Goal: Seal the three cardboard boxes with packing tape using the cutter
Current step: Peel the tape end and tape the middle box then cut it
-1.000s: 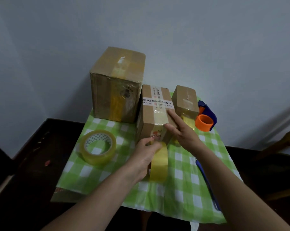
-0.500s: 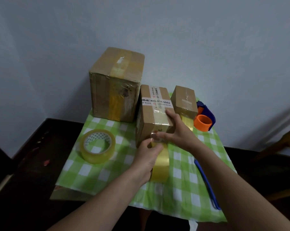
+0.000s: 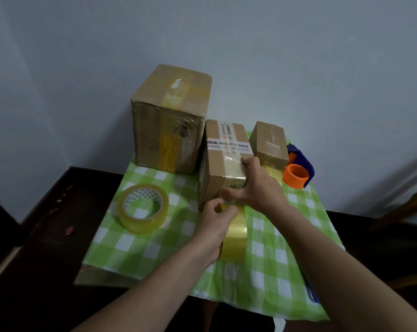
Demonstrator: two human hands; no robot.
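My right hand spreads open against the middle box, while just below it my left hand grips the tape roll

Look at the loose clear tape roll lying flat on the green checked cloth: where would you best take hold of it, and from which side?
Grip the clear yellowish tape roll across its ring wall, one finger inside the open core and the thumb on the outer face. Come from above: it lies flat with the core facing up, apart from the large cardboard box, so nothing seems to block a top approach.
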